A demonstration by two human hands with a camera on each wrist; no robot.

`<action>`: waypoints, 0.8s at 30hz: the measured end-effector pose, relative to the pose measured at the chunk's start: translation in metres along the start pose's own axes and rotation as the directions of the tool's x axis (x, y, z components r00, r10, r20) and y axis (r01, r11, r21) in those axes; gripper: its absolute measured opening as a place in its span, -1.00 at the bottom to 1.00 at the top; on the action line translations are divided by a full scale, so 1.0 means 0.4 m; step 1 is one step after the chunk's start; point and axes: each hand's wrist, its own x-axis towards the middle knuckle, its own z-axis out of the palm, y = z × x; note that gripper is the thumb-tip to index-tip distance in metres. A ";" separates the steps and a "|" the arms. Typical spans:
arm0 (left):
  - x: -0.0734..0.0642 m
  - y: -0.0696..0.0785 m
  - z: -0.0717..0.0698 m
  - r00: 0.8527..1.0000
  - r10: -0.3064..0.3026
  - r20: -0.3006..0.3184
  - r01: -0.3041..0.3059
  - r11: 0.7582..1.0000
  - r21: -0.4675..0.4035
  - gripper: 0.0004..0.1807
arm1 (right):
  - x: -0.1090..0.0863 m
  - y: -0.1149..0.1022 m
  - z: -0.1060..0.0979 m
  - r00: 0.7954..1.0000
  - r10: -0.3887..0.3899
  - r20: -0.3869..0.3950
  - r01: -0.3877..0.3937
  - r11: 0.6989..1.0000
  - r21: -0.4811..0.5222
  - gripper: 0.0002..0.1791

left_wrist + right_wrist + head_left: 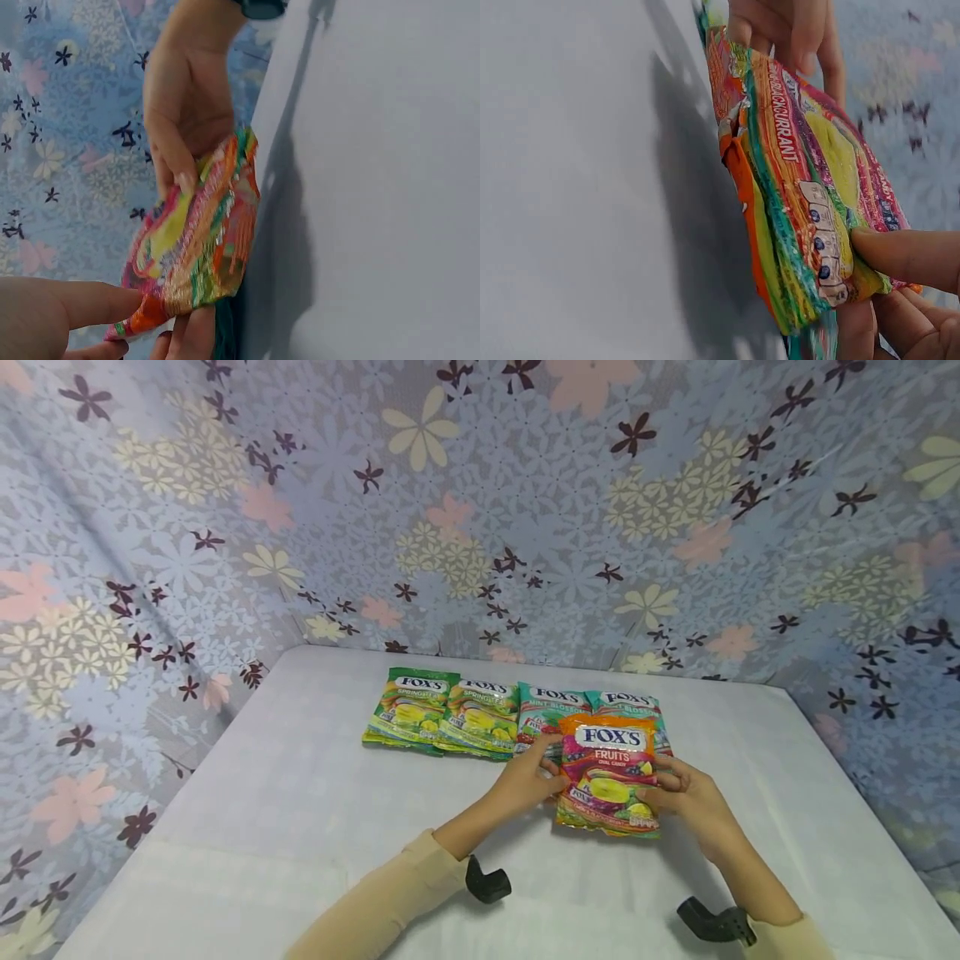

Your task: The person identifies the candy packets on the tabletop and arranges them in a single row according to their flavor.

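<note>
Both hands hold a Fox's Fruits candy bag [609, 777], orange at its top and magenta with fruit pictures below, raised over the white table. My left hand [527, 778] grips its left edge, thumb in front and fingers behind. On the opposite edge, my right hand [693, 802] pinches it with the thumb on the printed face. The right wrist view shows the bag's lower side [780, 202] and the right thumb [911, 255] pressing near a corner. Behind it, two Mint Blossom bags [553, 702] are partly hidden.
Two green Spring Tea candy bags [411, 706] lie left of the Mint Blossom ones, in one row toward the back of the white table [247, 793]. A floral cloth [480, 510] hangs behind the table. Each wrist carries a black mount [487, 883].
</note>
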 end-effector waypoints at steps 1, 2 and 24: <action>0.012 0.004 0.011 1.000 0.000 0.002 0.000 1.000 0.012 -0.31 | 0.004 0.009 -0.010 1.000 0.010 -0.007 -0.010 1.000 0.002 -0.16; 0.023 0.010 0.023 1.000 -0.004 0.003 0.004 1.000 0.022 -0.30 | 0.009 0.018 -0.021 1.000 0.025 -0.015 -0.025 1.000 0.008 -0.15; 0.156 0.097 0.201 0.997 -0.074 -0.006 0.075 0.997 0.027 -0.51 | 0.061 0.098 -0.183 0.962 0.194 -0.192 -0.174 0.978 0.115 -0.19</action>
